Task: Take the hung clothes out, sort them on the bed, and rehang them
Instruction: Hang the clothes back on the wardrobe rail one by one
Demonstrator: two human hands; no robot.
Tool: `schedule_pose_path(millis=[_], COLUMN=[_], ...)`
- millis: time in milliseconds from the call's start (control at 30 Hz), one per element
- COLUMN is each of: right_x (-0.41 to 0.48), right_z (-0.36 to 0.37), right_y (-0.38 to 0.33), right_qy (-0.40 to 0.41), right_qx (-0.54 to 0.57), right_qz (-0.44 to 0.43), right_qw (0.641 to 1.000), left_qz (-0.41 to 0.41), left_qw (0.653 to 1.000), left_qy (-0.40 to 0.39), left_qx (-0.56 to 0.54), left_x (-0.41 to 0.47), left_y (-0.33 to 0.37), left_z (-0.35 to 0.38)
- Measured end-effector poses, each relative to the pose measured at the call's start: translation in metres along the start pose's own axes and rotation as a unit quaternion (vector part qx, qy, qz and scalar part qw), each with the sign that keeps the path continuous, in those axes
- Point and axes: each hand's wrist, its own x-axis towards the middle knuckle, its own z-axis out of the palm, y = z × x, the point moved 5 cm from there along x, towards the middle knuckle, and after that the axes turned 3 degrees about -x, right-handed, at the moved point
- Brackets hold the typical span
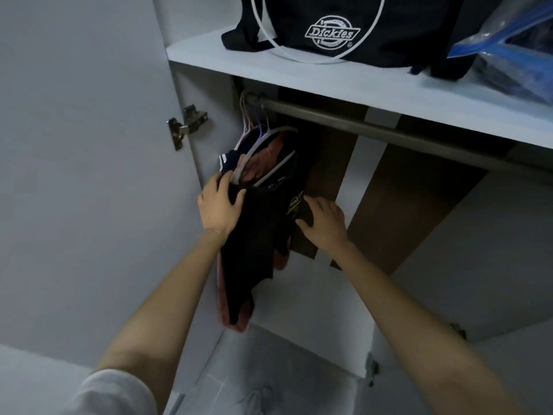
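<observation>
Wardrobe door [89,145]: white, swung open, left of the left grip [220,205]; metal hinge [187,127] above that grip.

Left grip: thumb and fingers curled round the left edge of the clothes [263,223], holding them.

Clothes: black shirt [257,265] in front, reddish garment [258,167] behind, bunched between the two grips. They hang on hangers [263,145] above the left grip, hooked at the left end of the rail [389,131].

Right grip [324,220]: fingers nearly straight, flat against the shirt's right side, clasping nothing.

Rail: metal, running above and right of the right grip.

Shelf [299,73]: white, above the rail; carries a black bag [389,31] and, further right, a blue plastic bag [508,52].
</observation>
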Motion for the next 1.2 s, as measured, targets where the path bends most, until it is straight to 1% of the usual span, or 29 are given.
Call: schedule_pose_path(millis=[133, 233, 433, 600, 767, 933, 1033, 1200], right_x=[-0.036, -0.076, -0.143, -0.191, -0.250, -0.332, -0.384, -0.468], right_z=[0.013, 0.032, 0.070, 0.093, 0.112, 0.131, 0.149, 0.168], right_y=[-0.023, -0.040, -0.091, -0.170, -0.264, -0.352, -0.397, -0.478], right_qy=[-0.010, -0.015, -0.063, -0.106, -0.145, -0.192, -0.214, -0.221], right_qx=[-0.013, -0.010, -0.011, -0.003, 0.027, 0.047, 0.048, 0.042], right_qz=[-0.035, -0.060, -0.136, -0.216, -0.310, -0.406, -0.445, -0.477], right_qw=[0.999, 0.998, 0.989, 0.971, 0.939, 0.892, 0.868, 0.849], left_qz=[0.037, 0.026, -0.036, -0.115, -0.182, -0.253, -0.303, -0.376], left_qw=[0.996, 0.991, 0.986, 0.975, 0.959, 0.928, 0.904, 0.868], left_qy=[0.003, -0.006, -0.029, -0.011, 0.046, 0.113, 0.134, 0.151], left_qx=[0.086, 0.134, 0.159, 0.191, 0.212, 0.248, 0.271, 0.287], left_x=[-0.061, -0.115, -0.227, -0.317, -0.399, -0.493, -0.558, -0.669], left_y=[-0.006, -0.016, -0.047, -0.090, -0.128, -0.162, -0.183, -0.215], left_z=[-0.015, -0.027, -0.067, -0.125, -0.196, -0.279, -0.327, -0.405])
